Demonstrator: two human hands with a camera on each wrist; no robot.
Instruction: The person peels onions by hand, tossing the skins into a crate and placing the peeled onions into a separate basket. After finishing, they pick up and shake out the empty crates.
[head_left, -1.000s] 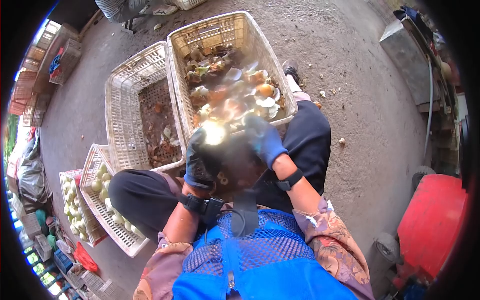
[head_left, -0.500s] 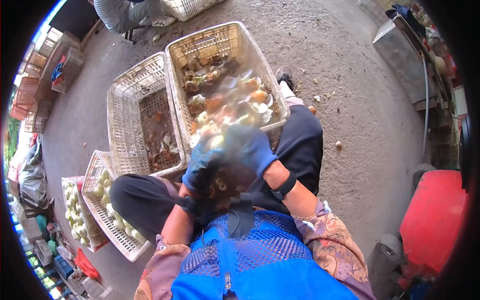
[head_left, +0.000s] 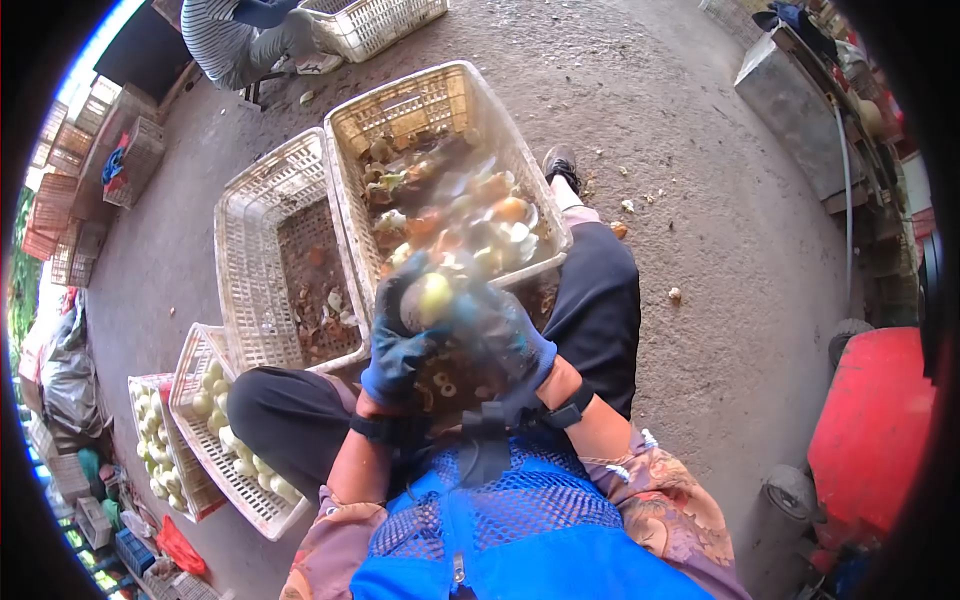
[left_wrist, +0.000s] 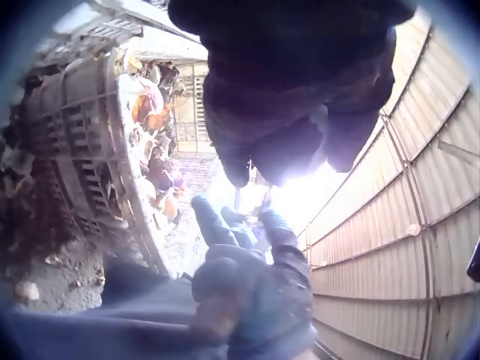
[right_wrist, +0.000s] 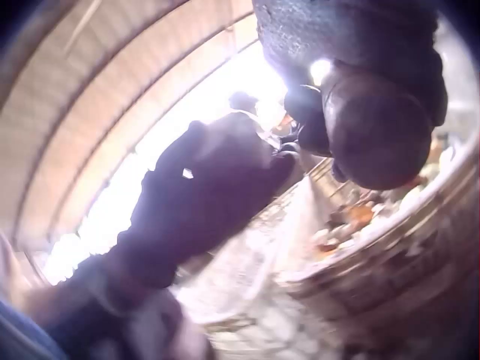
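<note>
A pale yellow-green peeled onion (head_left: 434, 296) sits in the gloved fingers of my left hand (head_left: 394, 335), just past the near rim of a crate of peelings. Close against its right side is my right hand (head_left: 512, 335), also gloved and blurred by motion. In the right wrist view the right thumb (right_wrist: 382, 131) is bent against the fingers, and a thin shiny piece (right_wrist: 283, 148) shows at their tips; its kind I cannot tell. From the left wrist, the right hand's fingers point up toward the dark left hand (left_wrist: 300, 97), with the onion hidden in glare.
The crate (head_left: 520, 130) before me holds onion skins and scraps (head_left: 470, 215). Beside it stands another crate (head_left: 245, 250) with some scraps. Pale onions (head_left: 215, 400) fill crates by my left knee. A person (head_left: 235, 45) sits ahead; a red cart (head_left: 870, 430) stands right.
The head view has tilted, so the crates appear lower. My right hand has shifted slightly down and right in view, and the onion in my left hand shows more plainly.
</note>
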